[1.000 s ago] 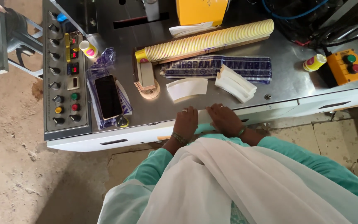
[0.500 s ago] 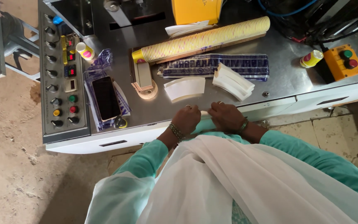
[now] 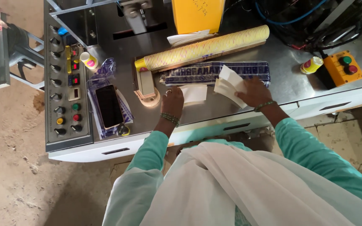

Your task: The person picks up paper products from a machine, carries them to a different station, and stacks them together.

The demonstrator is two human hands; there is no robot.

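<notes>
The shiny grey metal counter (image 3: pixel 273 83) stands on a dusty brown dirt floor (image 3: pixel 13 175). The left hand (image 3: pixel 172 100) rests open beside a flat white paper stack (image 3: pixel 194 93). The right hand (image 3: pixel 254 92) grips a fanned bunch of white paper pieces (image 3: pixel 228 86). A long row of stacked yellow paper cups (image 3: pixel 206 47) lies behind, and a black phone (image 3: pixel 109 106) lies near the grey button panel (image 3: pixel 65 92).

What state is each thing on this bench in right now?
left hand: fingers resting on small white paper stack
right hand: gripping fanned white paper blanks
phone: screen dark, lying flat
long cup stack: lying on its side
printed blanks bundle: wrapped, flat
</notes>
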